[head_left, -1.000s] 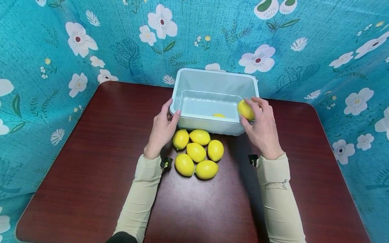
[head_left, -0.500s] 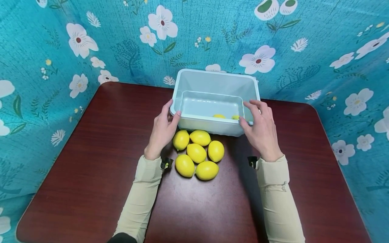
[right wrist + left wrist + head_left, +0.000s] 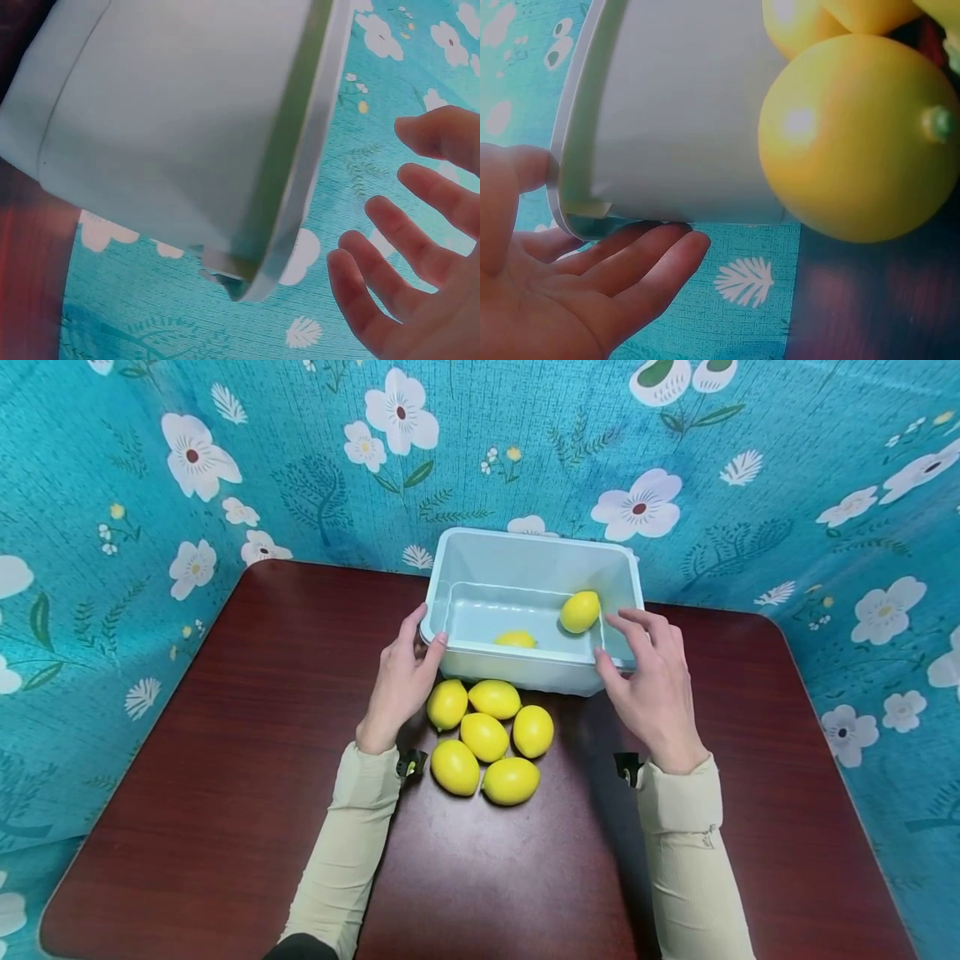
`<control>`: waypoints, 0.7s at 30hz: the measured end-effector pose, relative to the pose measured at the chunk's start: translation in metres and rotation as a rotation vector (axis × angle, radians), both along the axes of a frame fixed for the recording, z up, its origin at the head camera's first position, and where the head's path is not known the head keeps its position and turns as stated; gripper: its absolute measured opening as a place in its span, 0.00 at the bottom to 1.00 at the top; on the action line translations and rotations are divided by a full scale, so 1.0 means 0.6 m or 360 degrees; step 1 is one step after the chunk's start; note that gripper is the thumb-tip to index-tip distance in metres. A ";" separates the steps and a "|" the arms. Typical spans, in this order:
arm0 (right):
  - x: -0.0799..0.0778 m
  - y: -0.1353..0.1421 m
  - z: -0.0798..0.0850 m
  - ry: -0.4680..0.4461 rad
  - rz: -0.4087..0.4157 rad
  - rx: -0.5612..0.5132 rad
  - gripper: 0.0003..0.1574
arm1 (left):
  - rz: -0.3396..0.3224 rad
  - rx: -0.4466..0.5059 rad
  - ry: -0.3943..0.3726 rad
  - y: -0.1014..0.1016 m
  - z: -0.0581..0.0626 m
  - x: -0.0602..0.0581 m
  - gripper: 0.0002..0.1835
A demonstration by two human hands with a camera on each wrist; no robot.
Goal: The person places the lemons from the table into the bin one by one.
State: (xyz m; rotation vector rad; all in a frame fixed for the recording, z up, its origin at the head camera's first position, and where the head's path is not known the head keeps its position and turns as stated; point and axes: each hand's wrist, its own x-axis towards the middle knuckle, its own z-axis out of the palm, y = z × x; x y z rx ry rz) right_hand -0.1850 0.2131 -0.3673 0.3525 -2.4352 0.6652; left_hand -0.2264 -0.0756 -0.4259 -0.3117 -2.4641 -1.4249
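Note:
A pale blue plastic bin [image 3: 525, 667] stands at the back of the table with two lemons inside. One lemon [image 3: 580, 612] lies toward its right end; the other lemon [image 3: 516, 639] is partly hidden by the front wall. My left hand [image 3: 401, 681] grips the bin's left front corner, thumb on the rim [image 3: 553, 176] and fingers along the side. Over the right front corner, my right hand [image 3: 651, 689] has its fingers spread and holds nothing; the right wrist view shows this hand [image 3: 420, 270] apart from the rim. Several lemons [image 3: 483, 737] lie grouped before the bin.
The dark red-brown table [image 3: 240, 760] extends to both sides and in front of the lemons. Behind it hangs a turquoise floral cloth [image 3: 495, 452], close to the bin's back wall.
My right hand has let go of a lemon into the bin and drawn slightly back to the right. Both lemons inside have shifted. My left hand stays on the corner.

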 end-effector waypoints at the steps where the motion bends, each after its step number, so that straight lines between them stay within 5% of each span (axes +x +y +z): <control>1: 0.002 -0.001 0.001 0.0001 0.0001 0.0000 0.25 | 0.0000 -0.0001 -0.0001 0.000 0.000 0.000 0.31; 21: 0.052 -0.011 0.025 0.0035 0.0057 -0.0085 0.24 | -0.0004 0.0013 -0.0034 0.001 0.000 -0.001 0.31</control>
